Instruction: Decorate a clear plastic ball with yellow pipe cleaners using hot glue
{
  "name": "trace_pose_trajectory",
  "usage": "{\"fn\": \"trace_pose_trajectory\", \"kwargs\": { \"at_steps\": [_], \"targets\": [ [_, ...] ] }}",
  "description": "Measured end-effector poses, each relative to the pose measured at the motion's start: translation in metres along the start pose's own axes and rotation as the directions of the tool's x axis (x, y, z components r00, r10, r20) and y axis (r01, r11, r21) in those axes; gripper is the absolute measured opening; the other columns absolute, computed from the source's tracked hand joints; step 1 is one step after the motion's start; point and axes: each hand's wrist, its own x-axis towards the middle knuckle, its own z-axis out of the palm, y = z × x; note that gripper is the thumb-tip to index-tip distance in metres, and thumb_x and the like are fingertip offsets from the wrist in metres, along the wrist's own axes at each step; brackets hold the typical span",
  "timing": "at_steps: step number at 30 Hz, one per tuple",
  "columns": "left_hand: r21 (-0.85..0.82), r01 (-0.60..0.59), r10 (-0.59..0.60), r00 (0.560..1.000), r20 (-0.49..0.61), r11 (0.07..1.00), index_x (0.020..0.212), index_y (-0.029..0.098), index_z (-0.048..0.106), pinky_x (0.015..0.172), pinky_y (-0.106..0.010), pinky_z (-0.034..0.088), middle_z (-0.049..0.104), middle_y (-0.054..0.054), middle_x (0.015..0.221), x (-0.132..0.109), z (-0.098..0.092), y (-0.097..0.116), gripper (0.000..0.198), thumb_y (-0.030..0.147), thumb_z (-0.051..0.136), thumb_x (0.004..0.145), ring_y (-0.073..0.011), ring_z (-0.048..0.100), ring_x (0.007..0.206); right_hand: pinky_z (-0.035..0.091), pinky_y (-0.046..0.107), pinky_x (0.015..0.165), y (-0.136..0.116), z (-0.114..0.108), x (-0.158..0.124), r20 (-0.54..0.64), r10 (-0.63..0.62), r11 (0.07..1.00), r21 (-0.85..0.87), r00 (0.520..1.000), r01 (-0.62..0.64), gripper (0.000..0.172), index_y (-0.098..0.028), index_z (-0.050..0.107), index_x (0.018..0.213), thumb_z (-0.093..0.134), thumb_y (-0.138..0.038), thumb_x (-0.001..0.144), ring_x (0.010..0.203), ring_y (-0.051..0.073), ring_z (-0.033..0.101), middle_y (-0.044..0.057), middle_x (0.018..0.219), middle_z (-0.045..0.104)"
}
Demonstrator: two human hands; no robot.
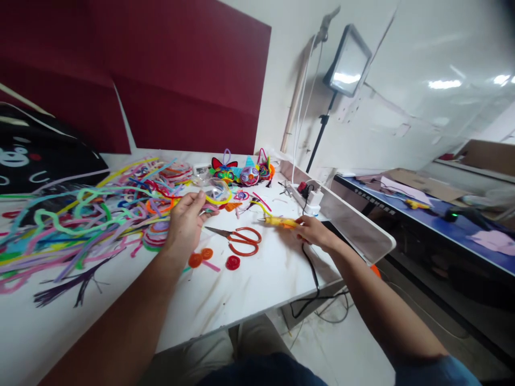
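Observation:
My left hand (187,217) is closed in a pinch above the left part of the white table. From its fingertips curves a yellow pipe cleaner (221,202). My right hand (314,231) is wrapped round a yellow hot glue gun (279,221), its metal nozzle pointing left. Between the hands lie scissors with orange handles (246,247), slightly apart, blades toward my left hand. Nearer to me are orange pipe cleaner coils (195,260) and a red coil (233,262). A large tangle of coloured pipe cleaners (92,214) spreads beside and behind my left hand.
Finished colourful pipe cleaner figures (249,174) stand at the back. A white power strip (311,201) sits by the table's raised right edge. A black cable (311,268) runs over the front edge. A lamp on a stand (349,61) rises behind; a blue table (402,206) is at right.

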Motion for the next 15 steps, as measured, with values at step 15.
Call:
{"fn": "trace_pose_trajectory", "kwargs": {
  "at_steps": [15],
  "targets": [
    [0.017, -0.001, 0.001, 1.000, 0.021, 1.000, 0.071, 0.017, 0.060, 0.063, -0.029, 0.057, 0.059, 0.000, 0.079, -0.010, 0.002, 0.000, 0.039, 0.046, 0.084, 0.062, -0.0143, 0.059, 0.071, 0.033, 0.026, 0.052, -0.055, 0.019, -0.042, -0.372, -0.286, 0.525, 0.710, 0.883, 0.469, 0.040, -0.018, 0.071, 0.103, 0.069, -0.053, 0.082, 0.056, 0.012, 0.043, 0.000, 0.070, 0.060]
  ]
}}
